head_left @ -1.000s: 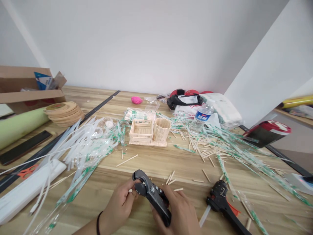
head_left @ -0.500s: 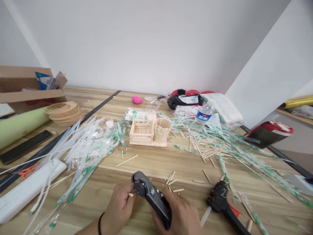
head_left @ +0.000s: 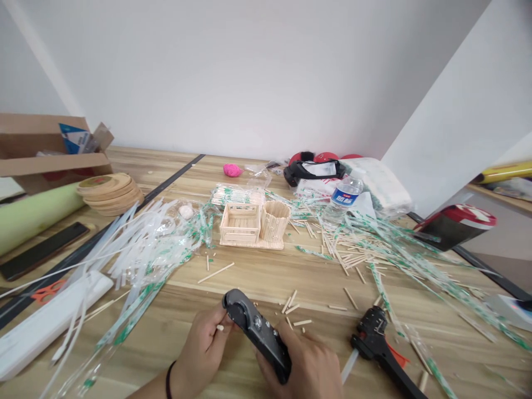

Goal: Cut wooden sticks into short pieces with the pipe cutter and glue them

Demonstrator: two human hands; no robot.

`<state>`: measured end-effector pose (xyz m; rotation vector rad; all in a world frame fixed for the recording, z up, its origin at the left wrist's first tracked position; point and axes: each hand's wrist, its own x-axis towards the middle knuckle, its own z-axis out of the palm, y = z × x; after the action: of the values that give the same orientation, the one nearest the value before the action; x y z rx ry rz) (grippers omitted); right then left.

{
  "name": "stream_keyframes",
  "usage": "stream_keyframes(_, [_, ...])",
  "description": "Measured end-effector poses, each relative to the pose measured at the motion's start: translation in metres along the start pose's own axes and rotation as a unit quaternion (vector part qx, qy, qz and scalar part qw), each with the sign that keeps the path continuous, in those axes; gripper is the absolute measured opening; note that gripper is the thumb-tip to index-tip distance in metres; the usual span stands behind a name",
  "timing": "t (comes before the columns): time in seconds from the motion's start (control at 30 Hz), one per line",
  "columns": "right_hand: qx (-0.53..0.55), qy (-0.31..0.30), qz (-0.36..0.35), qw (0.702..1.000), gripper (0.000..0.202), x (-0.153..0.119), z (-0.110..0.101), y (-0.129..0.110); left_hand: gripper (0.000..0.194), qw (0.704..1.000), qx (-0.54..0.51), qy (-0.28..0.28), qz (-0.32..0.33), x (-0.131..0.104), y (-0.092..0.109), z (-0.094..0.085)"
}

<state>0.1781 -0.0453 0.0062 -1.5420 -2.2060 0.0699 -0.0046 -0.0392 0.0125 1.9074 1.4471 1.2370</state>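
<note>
My left hand [head_left: 203, 338] pinches a thin wooden stick [head_left: 220, 328], its pale end poking out between the fingers. Most of that stick is hidden by the fingers and the tool. Right beside it is the head of a black hand cutter [head_left: 258, 327], tilted with its jaw end toward my left fingers. My right hand [head_left: 310, 354] is wrapped around the cutter's handles. Several short cut stick pieces [head_left: 291, 302] lie just beyond my right hand. Farther back stands a small stick-built piece: a square open box [head_left: 240, 227] and a round cup [head_left: 275, 221] on one base.
A glue gun [head_left: 374, 338] lies at the right. Loose sticks [head_left: 353, 252] and green-white plastic wrappers [head_left: 415, 257] spread across the right side. Clear glue sticks [head_left: 137, 238], a phone [head_left: 44, 249] and orange scissors [head_left: 49, 292] are at the left. A water bottle [head_left: 344, 199] stands behind.
The cutter's head has tipped slightly and its jaws look a little more closed. Both hands stay in nearly the same place.
</note>
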Motion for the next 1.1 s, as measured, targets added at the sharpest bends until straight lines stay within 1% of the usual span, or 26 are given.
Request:
stream_keyframes(0.1, [0.046,-0.012,0.017,0.999,0.008,0.0024,-0.0018,-0.0037,0.03,0.999,-0.03,-0.039,-0.016,-0.0011,0.0031,-0.0033])
stream_keyframes(0.17, [0.061,-0.014,0.018,0.998,0.008,0.004,-0.0039,-0.0045,0.032,0.998,-0.036,-0.051,-0.01,-0.0016,0.004,-0.0044])
stream_keyframes(0.3, [0.072,-0.005,0.01,0.997,0.01,0.0054,-0.0065,-0.0029,0.04,0.998,-0.036,-0.042,0.021,0.0,0.0033,-0.0042])
stream_keyframes(0.4, [0.085,-0.007,0.013,0.996,0.011,0.0049,-0.0063,-0.0018,0.042,0.999,-0.014,-0.026,0.03,0.0014,0.0022,-0.0038])
stream_keyframes(0.5, [0.092,-0.014,0.015,0.996,0.01,0.0045,-0.006,-0.002,0.043,0.999,-0.006,-0.025,0.039,0.0012,0.0016,-0.0039])
stream_keyframes(0.7, [0.103,-0.033,0.027,0.994,0.01,0.0039,-0.006,-0.0033,0.035,0.999,0.002,-0.014,0.04,-0.0001,0.0006,-0.0048])
stream_keyframes(0.8, [0.097,-0.037,0.029,0.994,0.008,0.0038,-0.0059,-0.0036,0.032,0.999,0.007,-0.022,0.046,0.0013,0.0012,-0.0056])
stream_keyframes(0.93, [0.082,-0.035,0.019,0.996,0.008,0.0039,-0.0066,-0.0035,0.031,0.998,0.024,-0.035,0.049,0.0025,0.0009,-0.0065])
stream_keyframes(1.1, [0.071,-0.035,0.002,0.997,0.007,0.0035,-0.0067,-0.002,0.029,0.997,0.059,-0.026,0.049,-0.0005,-0.0032,-0.0057])
